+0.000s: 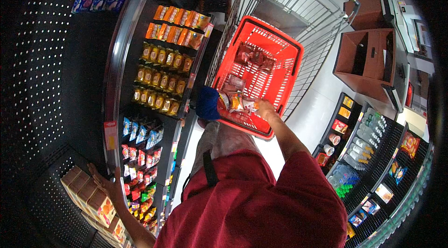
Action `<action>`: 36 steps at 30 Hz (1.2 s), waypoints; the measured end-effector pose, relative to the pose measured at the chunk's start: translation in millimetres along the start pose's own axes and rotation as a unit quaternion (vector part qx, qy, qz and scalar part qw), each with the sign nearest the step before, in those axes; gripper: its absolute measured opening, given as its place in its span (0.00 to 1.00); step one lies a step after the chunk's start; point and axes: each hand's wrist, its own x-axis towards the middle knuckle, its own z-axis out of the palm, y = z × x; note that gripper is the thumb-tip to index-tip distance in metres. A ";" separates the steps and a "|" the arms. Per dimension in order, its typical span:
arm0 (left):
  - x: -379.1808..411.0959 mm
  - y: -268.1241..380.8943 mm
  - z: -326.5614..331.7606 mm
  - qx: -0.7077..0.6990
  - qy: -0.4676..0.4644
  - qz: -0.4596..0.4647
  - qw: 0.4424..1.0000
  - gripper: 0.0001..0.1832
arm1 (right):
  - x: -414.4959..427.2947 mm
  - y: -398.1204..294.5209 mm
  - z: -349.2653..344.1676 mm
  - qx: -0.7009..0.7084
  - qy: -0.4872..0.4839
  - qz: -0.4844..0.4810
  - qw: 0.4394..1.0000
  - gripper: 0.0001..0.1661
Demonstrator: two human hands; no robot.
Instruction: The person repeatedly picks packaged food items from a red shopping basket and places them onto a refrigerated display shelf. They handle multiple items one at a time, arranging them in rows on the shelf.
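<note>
My right hand (pixel 266 110) is inside a red plastic shopping basket (pixel 293 69), its fingers closed on the end of an orange-and-white snack packet (pixel 249 105). Beside that lies another snack packet (pixel 236 102) with a colourful wrapper. Dark red-brown packets (pixel 254 57) rest at the basket's far end, and a clear packet (pixel 233 83) lies nearer. The basket sits in a metal wire shopping cart (pixel 316 50). My left hand (pixel 105 182), fingers spread, is at the edge of a black shelf (pixel 113 108), close to stacked cardboard boxes (pixel 101 206). It holds nothing.
Orange packets (pixel 178 26), yellow packaged snacks (pixel 162 80) and bagged snacks (pixel 143 132) fill the left shelves. Dark blue fabric (pixel 208 103) overlaps the basket's left rim. At right stand a brown cabinet (pixel 371 55) and a shelf with bottles (pixel 367 132). White floor (pixel 311 108) shows between.
</note>
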 end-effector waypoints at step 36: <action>-1.8 1.2 6.0 -0.044 0.022 -0.002 0.999 0.59 | -8.8 25.1 -5.4 0.281 0.179 0.000 0.943 0.13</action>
